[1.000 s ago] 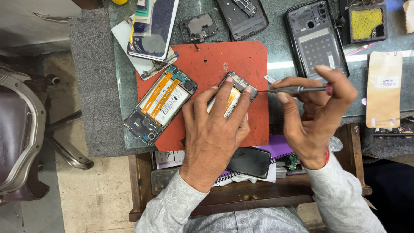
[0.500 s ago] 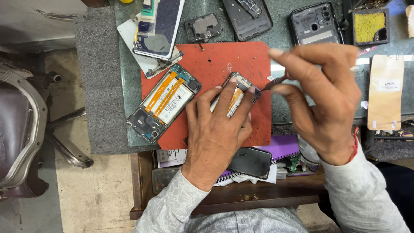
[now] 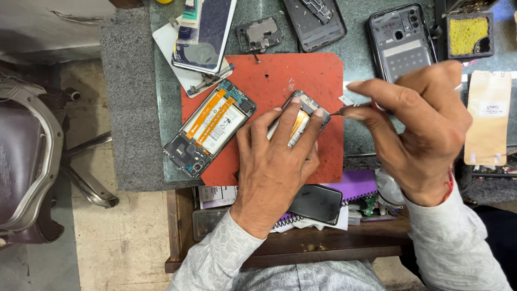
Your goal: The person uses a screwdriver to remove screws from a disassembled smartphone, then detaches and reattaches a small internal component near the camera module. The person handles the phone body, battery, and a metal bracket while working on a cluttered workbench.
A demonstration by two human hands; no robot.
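Right hand (image 3: 425, 129): raised from its low position at the tabletop edge a second ago, now over the dark rear cover, its thin metal tool (image 3: 338, 112) turned from level to tip-first against the upper corner of the opened phone (image 3: 299, 119) under the left hand (image 3: 274, 161).

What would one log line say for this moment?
left hand: pins opened phone on red mat | right hand: holds thin tool, tip at phone

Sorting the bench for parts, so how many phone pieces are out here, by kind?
Opened phones with battery showing: 2 (one lying free, one under the left hand)
Back shells with camera cutouts: 2 ()
Closed black phone: 1
Loose screen panel: 1
Total: 6
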